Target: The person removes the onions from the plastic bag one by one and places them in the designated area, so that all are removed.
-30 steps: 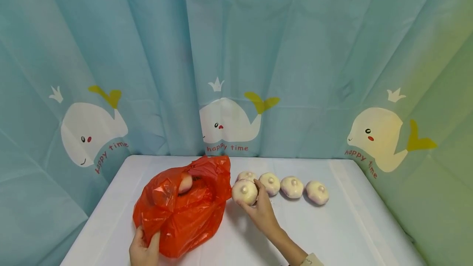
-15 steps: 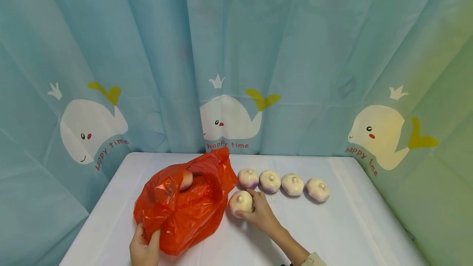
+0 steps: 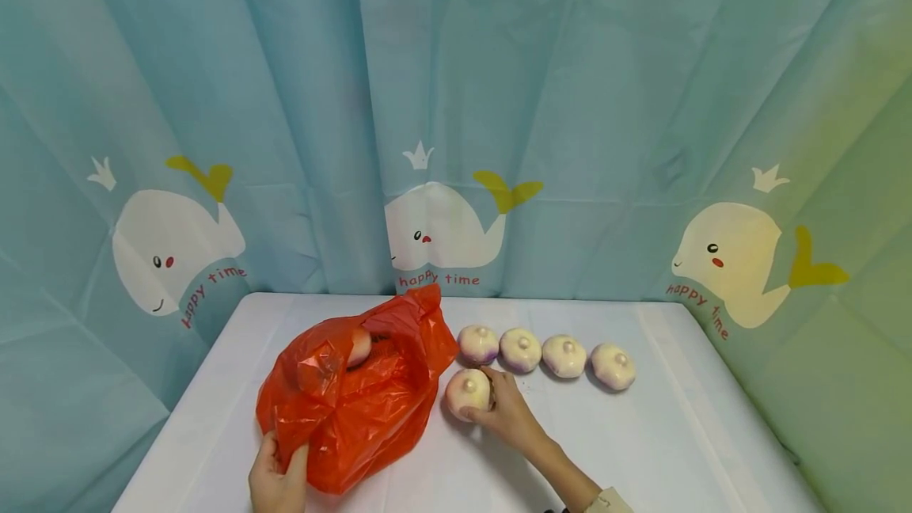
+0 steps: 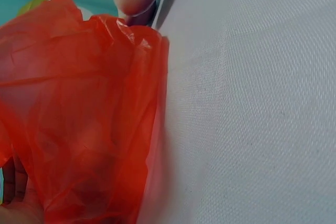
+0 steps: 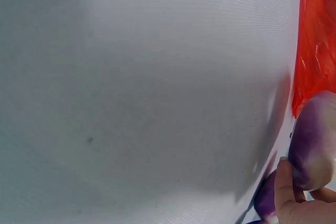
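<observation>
My right hand (image 3: 509, 414) holds a cream-and-purple turnip (image 3: 466, 393), thumb at its near side and fingers on its right and far side. In the right wrist view the purple side of this turnip (image 5: 312, 140) shows above the fingers. It sits low over the table, just right of a red plastic bag (image 3: 378, 426). At the bag's near left edge, my left hand (image 3: 279, 477) pinches the plastic between thumb and fingers. Through the bag's mouth shows part of another pale round turnip (image 3: 359, 347); what lies deeper is hidden by the folds.
Several similar turnips (image 3: 564, 356) stand in a row behind the right hand, small nubs facing up. The white table (image 3: 677, 434) ends at a blue curtain (image 3: 570, 101) printed with whales, which also closes in both sides.
The right hand has brought the turnip nearer and lower, away from the row's leftmost turnip, then slightly right. The bag's right edge has shifted a little; the left hand keeps its grip.
</observation>
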Motion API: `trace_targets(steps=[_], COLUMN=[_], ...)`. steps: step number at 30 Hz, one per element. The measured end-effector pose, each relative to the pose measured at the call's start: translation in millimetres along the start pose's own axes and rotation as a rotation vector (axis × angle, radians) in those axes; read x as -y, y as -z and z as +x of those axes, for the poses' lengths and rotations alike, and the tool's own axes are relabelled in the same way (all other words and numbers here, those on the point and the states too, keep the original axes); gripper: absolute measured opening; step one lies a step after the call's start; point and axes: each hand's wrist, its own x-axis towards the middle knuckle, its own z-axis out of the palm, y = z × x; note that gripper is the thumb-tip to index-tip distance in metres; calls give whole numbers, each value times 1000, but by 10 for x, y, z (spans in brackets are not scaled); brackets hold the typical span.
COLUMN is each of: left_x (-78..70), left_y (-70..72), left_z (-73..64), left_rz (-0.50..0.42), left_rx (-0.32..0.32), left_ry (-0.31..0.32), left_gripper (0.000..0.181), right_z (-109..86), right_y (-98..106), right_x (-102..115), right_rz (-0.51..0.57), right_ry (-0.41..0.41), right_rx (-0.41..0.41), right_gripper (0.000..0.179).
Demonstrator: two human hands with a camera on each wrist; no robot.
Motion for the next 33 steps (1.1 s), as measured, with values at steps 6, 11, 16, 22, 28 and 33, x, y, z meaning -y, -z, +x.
trace_targets(steps=[6, 11, 16, 22, 28, 33], left_x=[28, 36, 35, 33, 34, 39], left_y=[3, 8, 10, 8, 2, -3], left_z=[-10, -10, -11, -10, 0, 2], left_rz=[-46, -40, -28, -12, 2, 0], left_rx=[-12, -6, -6, -8, -3, -2], left_ry=[-36, -30, -35, -43, -21, -9], left_gripper=[36, 36, 35, 34, 34, 34], right_z=[-32, -46, -60, -66, -66, -78], right_y=[4, 14, 25, 22, 22, 15], right_x=[-28, -29, -42, -70, -85, -101], right_rz=[-8, 9, 0, -44, -22, -20], right_ry=[-30, -65, -56, -61, -48, -66], right_rx=[26, 58, 66, 64, 55, 65], right_gripper=[72, 75, 74, 73, 73, 75])
